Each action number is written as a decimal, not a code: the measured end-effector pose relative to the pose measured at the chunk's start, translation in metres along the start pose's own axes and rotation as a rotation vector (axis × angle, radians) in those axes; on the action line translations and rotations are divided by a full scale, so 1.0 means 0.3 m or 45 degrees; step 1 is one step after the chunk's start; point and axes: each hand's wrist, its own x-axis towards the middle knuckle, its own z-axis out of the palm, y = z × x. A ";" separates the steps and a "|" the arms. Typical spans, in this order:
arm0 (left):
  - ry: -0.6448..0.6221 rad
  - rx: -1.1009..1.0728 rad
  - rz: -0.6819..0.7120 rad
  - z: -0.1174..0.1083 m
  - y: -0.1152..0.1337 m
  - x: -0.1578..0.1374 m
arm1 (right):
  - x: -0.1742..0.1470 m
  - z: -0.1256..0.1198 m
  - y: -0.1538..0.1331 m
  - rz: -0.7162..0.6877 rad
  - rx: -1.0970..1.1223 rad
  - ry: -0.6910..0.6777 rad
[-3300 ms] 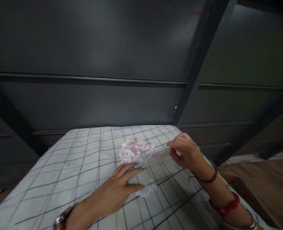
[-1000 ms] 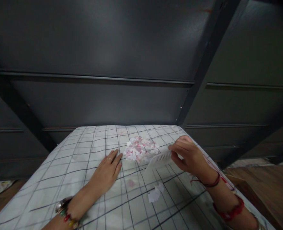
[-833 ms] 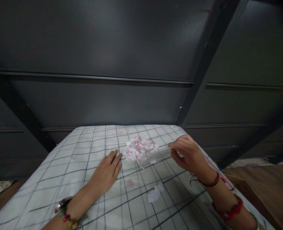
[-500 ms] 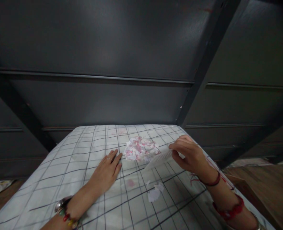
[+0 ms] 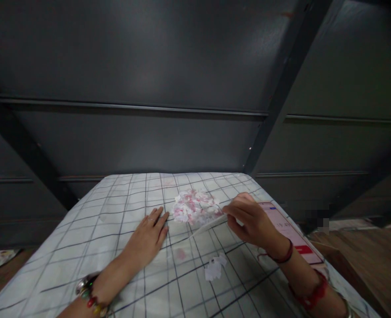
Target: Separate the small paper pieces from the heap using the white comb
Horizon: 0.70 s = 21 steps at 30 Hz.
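My left hand (image 5: 149, 236) lies flat on the checked cloth, palm down with its fingers stretched out, just left of a pile of small torn paper scraps (image 5: 193, 206), white with pink marks. My right hand (image 5: 250, 221) pinches one end of a thin white strip (image 5: 208, 226). That strip slants down to the left, in front of the pile's near right edge. It is seen almost edge-on, and its exact kind cannot be made out. A smaller cluster of white paper scraps (image 5: 215, 267) lies nearer to me.
A white cloth with dark grid lines (image 5: 122, 198) covers the table. Beside my right forearm lies a phone (image 5: 293, 234) with its screen lit. Dark panels (image 5: 149, 141) stand behind the table. A brown box (image 5: 344, 269) sits on the floor at the right.
My right hand has moved left and slightly down with the white strip, which now shows narrower. More of the phone is uncovered. My left hand stays in place.
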 end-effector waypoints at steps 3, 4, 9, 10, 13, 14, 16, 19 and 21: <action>-0.026 0.010 0.002 -0.001 0.001 0.001 | 0.005 0.013 -0.013 -0.029 0.004 0.005; -0.033 0.007 0.003 -0.003 0.002 0.001 | 0.006 0.014 -0.017 -0.031 0.011 0.007; -0.037 -0.026 -0.008 -0.012 0.003 0.000 | 0.009 0.009 -0.026 -0.057 0.090 0.029; -0.041 -0.027 -0.007 -0.014 0.003 0.000 | 0.008 0.007 -0.025 -0.057 0.088 0.044; -0.045 -0.033 -0.001 -0.019 0.002 0.000 | 0.006 0.000 -0.015 -0.021 -0.010 0.056; -0.045 -0.036 0.000 -0.020 0.002 0.000 | 0.005 -0.002 -0.010 0.003 -0.057 0.055; -0.053 -0.032 -0.003 -0.022 0.003 0.000 | 0.004 -0.004 0.000 0.050 -0.139 0.055; -0.071 -0.010 0.002 -0.023 0.006 0.002 | 0.001 0.002 0.008 0.077 -0.202 0.030; -0.068 -0.006 0.006 -0.023 0.007 0.002 | -0.001 0.009 0.009 0.063 -0.219 -0.019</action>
